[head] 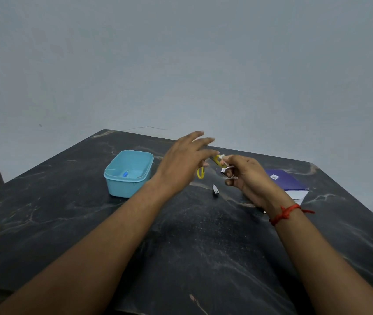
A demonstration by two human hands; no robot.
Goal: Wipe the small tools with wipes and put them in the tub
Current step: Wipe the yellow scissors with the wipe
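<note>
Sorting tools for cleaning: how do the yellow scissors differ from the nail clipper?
The scissors have yellow handles; the nail clipper is plain grey metal and smaller. The scissors are half hidden behind the left hand; the nail clipper lies in full view, untouched. Both are outside the tub.

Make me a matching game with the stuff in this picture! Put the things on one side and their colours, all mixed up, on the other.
Things:
1. tub
2. scissors
3. nail clipper
4. wrist thread

Colours:
A. red
B. silvery, lying on the table
C. light blue
D. yellow handles

Pairs: 1-C, 2-D, 3-B, 4-A.
</note>
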